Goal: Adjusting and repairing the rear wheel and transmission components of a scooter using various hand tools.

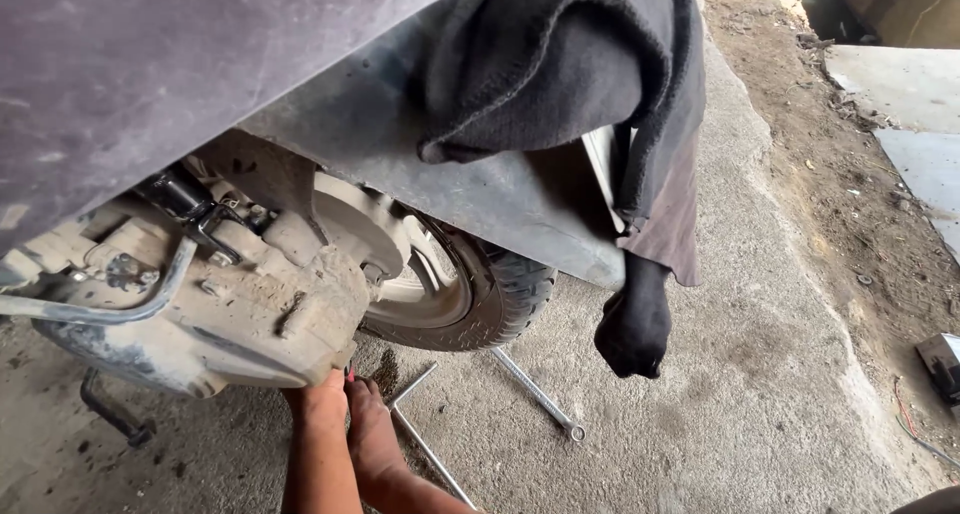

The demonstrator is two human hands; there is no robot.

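Observation:
My left hand [322,389] reaches up under the lower rear corner of a dusty scooter engine casing [250,314], and its fingers are hidden behind the casing's edge. My right hand [367,414] lies right beside it, coming in from the lower right, with its fingertips tucked under the same edge. A small red bit [349,375] shows between the two hands; I cannot tell what it is or which hand has it. The rear wheel with its black tyre [505,299] stands just behind the hands.
An L-shaped metal rod tool [420,436] and a long spanner [537,395] lie on the concrete by the tyre. A dark cloth [560,64] hangs over the scooter's body panel. The centre stand's foot [115,419] is at the left. Dirt and slabs lie at the right.

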